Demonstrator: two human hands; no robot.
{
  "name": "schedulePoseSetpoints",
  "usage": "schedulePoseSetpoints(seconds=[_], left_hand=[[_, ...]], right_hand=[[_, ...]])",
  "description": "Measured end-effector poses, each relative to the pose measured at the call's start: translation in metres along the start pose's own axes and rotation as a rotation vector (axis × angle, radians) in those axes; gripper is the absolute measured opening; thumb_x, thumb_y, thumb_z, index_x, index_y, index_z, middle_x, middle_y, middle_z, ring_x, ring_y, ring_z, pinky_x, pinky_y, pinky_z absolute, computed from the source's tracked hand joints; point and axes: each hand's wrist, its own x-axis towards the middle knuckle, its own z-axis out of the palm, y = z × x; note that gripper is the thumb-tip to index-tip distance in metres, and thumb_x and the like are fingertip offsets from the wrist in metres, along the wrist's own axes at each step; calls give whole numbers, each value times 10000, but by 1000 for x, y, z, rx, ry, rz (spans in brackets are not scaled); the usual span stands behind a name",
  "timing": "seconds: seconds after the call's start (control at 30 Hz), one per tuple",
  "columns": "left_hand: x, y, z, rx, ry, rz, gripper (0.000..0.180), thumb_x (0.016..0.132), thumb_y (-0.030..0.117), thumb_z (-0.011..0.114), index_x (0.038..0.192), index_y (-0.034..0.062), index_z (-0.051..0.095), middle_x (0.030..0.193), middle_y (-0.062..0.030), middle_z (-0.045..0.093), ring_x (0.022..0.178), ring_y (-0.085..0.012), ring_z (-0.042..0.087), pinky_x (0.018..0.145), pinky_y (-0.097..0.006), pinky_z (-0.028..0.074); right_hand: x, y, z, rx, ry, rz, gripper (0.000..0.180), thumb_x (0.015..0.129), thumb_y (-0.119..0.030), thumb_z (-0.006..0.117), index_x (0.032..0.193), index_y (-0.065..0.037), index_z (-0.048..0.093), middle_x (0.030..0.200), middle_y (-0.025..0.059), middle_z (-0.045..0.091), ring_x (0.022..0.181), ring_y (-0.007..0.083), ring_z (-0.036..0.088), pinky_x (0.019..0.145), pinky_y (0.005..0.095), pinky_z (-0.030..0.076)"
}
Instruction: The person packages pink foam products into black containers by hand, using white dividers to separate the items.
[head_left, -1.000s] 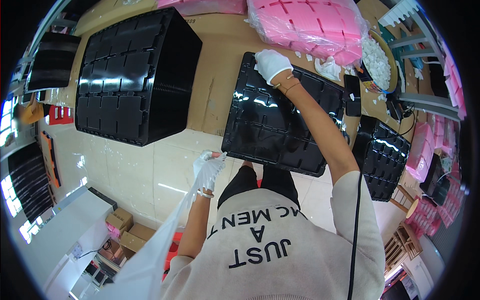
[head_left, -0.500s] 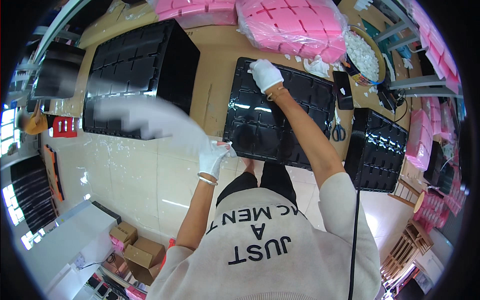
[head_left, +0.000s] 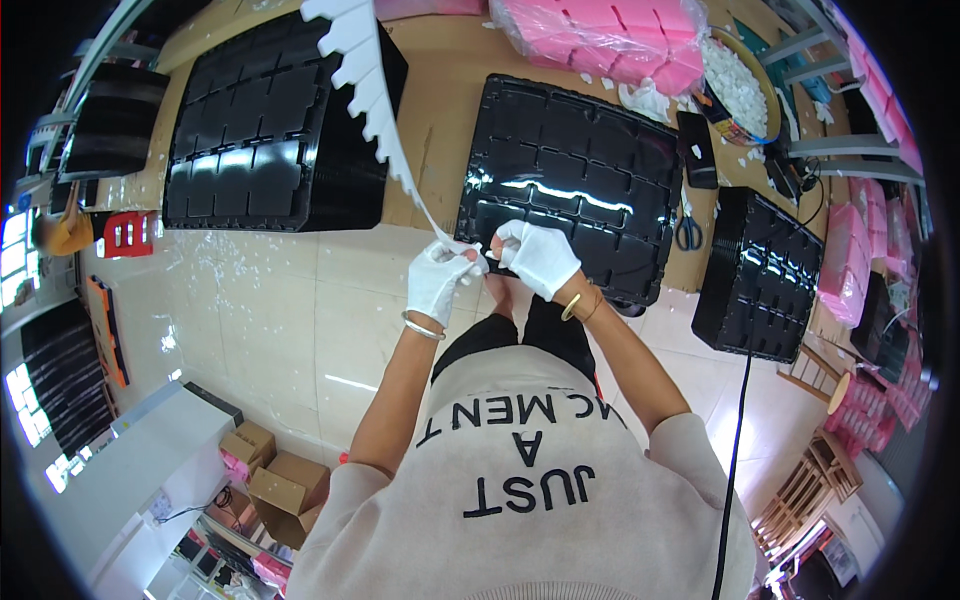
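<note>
Here the gloved left hand [head_left: 437,280] and right hand [head_left: 537,257] both pinch the end of a long white toothed foam strip [head_left: 372,95] arching over the black compartment tray [head_left: 575,185]; pulled apart, it might tear.

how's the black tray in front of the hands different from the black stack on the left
The tray in front is one shallow sheet of pockets, its near edge right behind both gloved hands. The left stack is many trays piled thick, with tall side walls, and no hand touches it. Both are glossy black with grids of pockets, on the same brown table.
</note>
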Motion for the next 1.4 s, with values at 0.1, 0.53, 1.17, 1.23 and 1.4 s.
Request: schedulePoseSetpoints(seconds=[0.1,0.53,1.17,1.23,1.4], left_hand=[[-3,-1,1,9,-55,-9,176,847,86,771,966,-7,680,815,-52,710,667,-93,650,566,-189,449],[-20,4,2,192,123,160,121,907,104,699,922,-11,662,745,-64,670,575,-95,612,509,-225,456],[-32,-80,-57,158,395,-19,176,828,90,781,841,15,623,678,-18,603,528,-58,494,463,-220,373],[-30,-75,-54,48,305,-124,174,834,77,773,859,20,610,685,-11,600,524,-50,488,466,-206,371],[-22,-64,-41,-91,188,-107,173,840,47,755,886,37,588,724,-11,608,529,-47,502,454,-189,349]], right_hand=[[-10,1,12,173,93,49,222,878,-173,659,1063,-54,690,866,143,714,784,282,705,723,322,547],[-15,-17,19,-82,76,-71,157,871,-164,616,920,-48,709,864,173,689,816,341,688,760,377,549],[57,18,36,-709,-160,-123,222,845,-225,654,884,-14,709,877,206,715,831,372,709,716,465,569],[56,22,37,-702,-157,-155,205,845,-201,638,889,-13,705,877,203,715,831,370,710,713,462,570],[51,33,51,-733,2,-301,152,841,-153,619,862,-25,698,839,173,707,787,352,706,687,436,569]])
